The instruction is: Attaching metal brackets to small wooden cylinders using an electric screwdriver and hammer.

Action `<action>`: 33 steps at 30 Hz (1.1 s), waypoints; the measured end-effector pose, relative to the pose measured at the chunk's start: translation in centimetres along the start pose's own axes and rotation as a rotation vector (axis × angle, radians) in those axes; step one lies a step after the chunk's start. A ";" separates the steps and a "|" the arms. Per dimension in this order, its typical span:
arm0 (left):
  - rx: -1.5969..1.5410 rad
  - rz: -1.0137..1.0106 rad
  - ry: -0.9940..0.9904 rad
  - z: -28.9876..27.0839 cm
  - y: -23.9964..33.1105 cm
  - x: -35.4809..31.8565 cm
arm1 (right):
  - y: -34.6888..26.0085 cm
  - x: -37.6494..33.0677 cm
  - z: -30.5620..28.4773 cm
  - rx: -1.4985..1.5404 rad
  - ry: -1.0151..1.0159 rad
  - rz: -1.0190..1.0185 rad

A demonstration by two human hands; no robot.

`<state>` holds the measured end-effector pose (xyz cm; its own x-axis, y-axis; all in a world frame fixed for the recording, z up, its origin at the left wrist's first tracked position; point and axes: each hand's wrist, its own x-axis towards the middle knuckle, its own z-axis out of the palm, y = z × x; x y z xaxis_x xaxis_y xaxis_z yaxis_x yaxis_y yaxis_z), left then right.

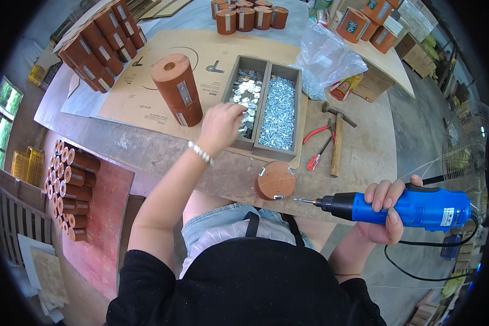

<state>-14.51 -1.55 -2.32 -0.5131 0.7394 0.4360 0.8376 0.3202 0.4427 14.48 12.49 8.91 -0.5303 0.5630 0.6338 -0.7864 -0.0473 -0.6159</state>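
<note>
My right hand (pixel 387 209) is wrapped round a blue electric screwdriver (pixel 418 209). Its bit points left, toward a short reddish-brown cylinder (pixel 275 181) at the table's near edge, with a small gap between. Small metal fittings show on that cylinder's rim. My left hand (pixel 221 126) is at the left compartment of a two-part wooden box (pixel 261 145), fingertips drawn together over small flat metal clips (pixel 247 91). Whether a clip is in the fingers is hidden. Silver screws (pixel 277 114) fill the right compartment. Left of the hand stands a stack of brown cylinders (pixel 175 87) with a metal plate on its side.
A hammer (pixel 338 136), red-handled pliers (pixel 319 130) and a red screwdriver (pixel 315 162) lie right of the box. A clear plastic bag (pixel 331 54) sits behind them. More brown cylinders (pixel 100 49) stand at the far left and back. The tool's black cable (pixel 418 271) hangs at right.
</note>
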 end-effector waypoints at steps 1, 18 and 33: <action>0.132 0.039 -0.059 1.1 -1.8 1.1 | 0.0 0.0 0.1 -0.002 0.002 -0.006; 0.446 0.143 -0.200 1.5 -1.8 1.6 | -1.3 -0.6 -0.4 -0.076 -0.007 -0.026; -0.066 0.289 -0.106 -1.3 12.3 -9.3 | -0.4 -0.8 -0.4 -0.043 0.005 0.018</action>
<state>0.33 -5.22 0.11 -0.2298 0.8528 0.4690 0.9301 0.0506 0.3637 15.31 12.39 8.50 -0.5424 0.5665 0.6203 -0.7624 -0.0219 -0.6467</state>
